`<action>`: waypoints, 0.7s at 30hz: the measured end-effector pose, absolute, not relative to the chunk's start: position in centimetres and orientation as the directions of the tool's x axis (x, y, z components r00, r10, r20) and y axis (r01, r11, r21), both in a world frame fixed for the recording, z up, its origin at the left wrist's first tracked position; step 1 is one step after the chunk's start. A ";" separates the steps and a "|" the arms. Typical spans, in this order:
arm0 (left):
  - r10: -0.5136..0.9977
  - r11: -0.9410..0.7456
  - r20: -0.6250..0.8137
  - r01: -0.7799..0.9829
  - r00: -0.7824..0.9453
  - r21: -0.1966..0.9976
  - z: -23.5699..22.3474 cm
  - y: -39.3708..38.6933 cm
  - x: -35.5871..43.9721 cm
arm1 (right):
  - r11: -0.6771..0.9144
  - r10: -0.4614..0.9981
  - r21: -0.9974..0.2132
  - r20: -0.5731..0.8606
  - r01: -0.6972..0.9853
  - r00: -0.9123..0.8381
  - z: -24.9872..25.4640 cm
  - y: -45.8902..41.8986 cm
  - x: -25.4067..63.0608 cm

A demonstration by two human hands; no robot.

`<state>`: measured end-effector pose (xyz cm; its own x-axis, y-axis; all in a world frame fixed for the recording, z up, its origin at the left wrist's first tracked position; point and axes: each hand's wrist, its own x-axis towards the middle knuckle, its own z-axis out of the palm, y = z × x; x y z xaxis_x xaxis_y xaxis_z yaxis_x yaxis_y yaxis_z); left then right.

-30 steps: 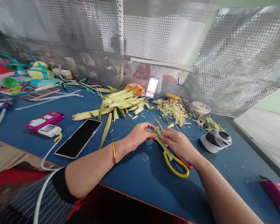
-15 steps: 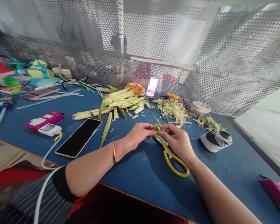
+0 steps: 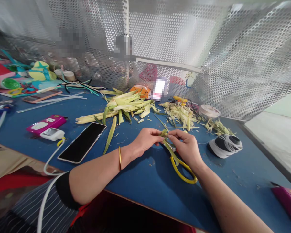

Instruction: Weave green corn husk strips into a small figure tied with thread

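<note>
Between my two hands is a green corn husk strip (image 3: 170,149), folded or knotted at its top, with a loose tail hanging down. My left hand (image 3: 147,139), a gold bangle on its wrist, pinches the folded part from the left. From the right, my right hand (image 3: 185,145) pinches the same part with thumb and forefinger. Yellow-handled scissors (image 3: 184,177) lie on the table under the strip and beside my right hand, their blades mostly hidden. Beyond my hands lies a pile of pale green corn husks (image 3: 127,105).
A heap of shredded husk (image 3: 181,115) and a spool of white thread (image 3: 225,146) are at the right. On the left lie a black-screened phone (image 3: 82,144), a purple device (image 3: 47,124) and a white cable (image 3: 45,165). A perforated metal screen (image 3: 165,38) closes the back.
My right thumb and fingers have shifted slightly right, away from my left fingertips. The husk strip is still held between both hands, and the scissors lie where they were.
</note>
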<state>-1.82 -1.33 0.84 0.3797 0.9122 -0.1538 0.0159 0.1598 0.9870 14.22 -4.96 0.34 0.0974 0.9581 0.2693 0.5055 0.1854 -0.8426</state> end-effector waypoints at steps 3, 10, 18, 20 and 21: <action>0.912 0.091 -0.119 0.088 0.394 0.992 0.6 -1.5 -1.8 | 0.146 0.966 -0.843 0.235 0.517 0.111 0.2 -5.0 14.1; 0.899 -0.048 -0.050 0.212 0.434 0.976 -0.1 -1.5 -1.8 | 0.231 0.962 -0.836 0.272 0.497 0.011 -0.7 -4.7 14.5; 0.880 -0.228 0.004 0.415 0.476 0.881 -0.7 -1.3 -2.0 | 0.217 0.968 -0.755 0.249 0.619 -0.035 0.0 -5.0 14.1; 0.871 -0.253 -0.001 0.449 0.492 0.857 -0.5 -1.5 -2.0 | 0.223 0.964 -0.747 0.262 0.626 -0.031 0.0 -5.1 14.1; 0.866 -0.267 -0.002 0.464 0.500 0.844 -0.5 -1.6 -2.0 | 0.228 0.962 -0.750 0.271 0.621 -0.026 0.0 -5.1 14.1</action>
<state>-2.02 -1.60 -0.45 0.5003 0.8658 -0.0015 0.4644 -0.2669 0.8445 14.08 -5.06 0.02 -0.0265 0.9622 0.2712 0.6208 0.2285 -0.7500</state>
